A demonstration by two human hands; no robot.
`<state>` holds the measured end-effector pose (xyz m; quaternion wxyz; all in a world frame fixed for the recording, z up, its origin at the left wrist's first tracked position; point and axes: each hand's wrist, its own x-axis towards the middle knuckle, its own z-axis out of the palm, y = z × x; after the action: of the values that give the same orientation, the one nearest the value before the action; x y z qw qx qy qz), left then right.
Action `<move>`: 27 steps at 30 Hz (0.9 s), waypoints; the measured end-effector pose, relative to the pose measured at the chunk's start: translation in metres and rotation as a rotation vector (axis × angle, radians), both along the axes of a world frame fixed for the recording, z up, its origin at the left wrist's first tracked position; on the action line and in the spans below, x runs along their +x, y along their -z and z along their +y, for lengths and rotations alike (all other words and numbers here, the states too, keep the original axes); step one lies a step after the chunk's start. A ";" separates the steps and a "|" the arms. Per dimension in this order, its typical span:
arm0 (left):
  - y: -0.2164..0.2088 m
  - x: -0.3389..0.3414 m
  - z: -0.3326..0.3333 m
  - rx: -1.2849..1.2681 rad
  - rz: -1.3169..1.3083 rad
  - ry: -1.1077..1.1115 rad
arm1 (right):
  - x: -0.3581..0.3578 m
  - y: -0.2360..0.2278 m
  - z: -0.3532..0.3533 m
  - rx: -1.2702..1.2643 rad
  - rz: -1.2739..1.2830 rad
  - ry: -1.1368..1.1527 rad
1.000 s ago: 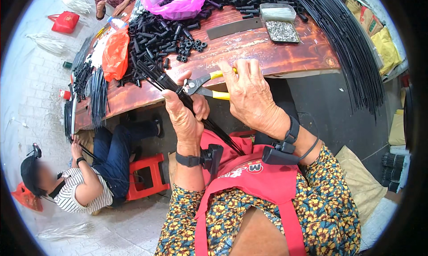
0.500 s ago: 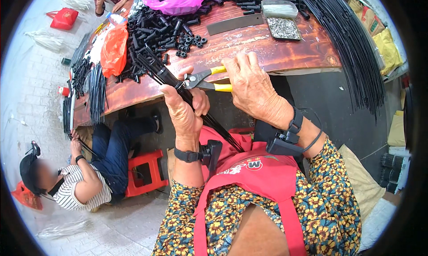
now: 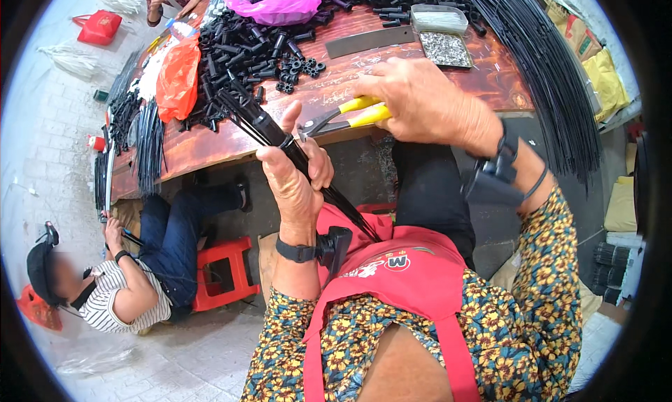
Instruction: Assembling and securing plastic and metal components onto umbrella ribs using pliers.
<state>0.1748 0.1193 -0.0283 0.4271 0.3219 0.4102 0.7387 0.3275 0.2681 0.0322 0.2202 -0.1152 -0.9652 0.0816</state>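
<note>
- Table (image 3: 490, 87), 12 o'clock from the view's centre: work clear of the loose black parts (image 3: 241, 55) heaped on it, so that none snag.
- Apron (image 3: 420, 286), 5 o'clock: brace the bundle's lower end against it for steadiness.
- Bundle of black rods (image 3: 264, 128): slants from 10 o'clock through the left hand toward 5 o'clock. Hold the rods tightly together; a loose grip could let them shift.
- Right hand (image 3: 427, 101), 1 o'clock: curled narrowly around the plier handles. Squeeze evenly, with the wrist steady.
- Left hand (image 3: 297, 188), 10 o'clock: wrapped around the bundle, thumb along its near side. Grip firmly below the working point.
- Pliers (image 3: 365, 117), 12 o'clock: yellow handles slightly apart, nose toward 8 o'clock. Check finger clearance before squeezing.
- Plier tips (image 3: 303, 132): just beside the bundle and the left fingers; contact cannot be told.
</note>
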 end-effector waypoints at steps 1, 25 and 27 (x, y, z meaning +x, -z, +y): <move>-0.001 0.003 0.000 0.044 0.009 0.007 | -0.001 -0.001 0.013 -0.056 -0.041 -0.133; 0.000 0.019 -0.014 0.070 0.021 0.075 | 0.024 -0.002 -0.001 -1.682 -0.956 -0.449; -0.005 0.015 -0.018 0.033 0.013 0.022 | 0.020 -0.018 -0.001 -0.956 -0.623 -0.415</move>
<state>0.1900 0.1016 -0.0234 0.4273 0.3379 0.3973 0.7385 0.3479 0.2668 0.0505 -0.1694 -0.0291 -0.8430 0.5097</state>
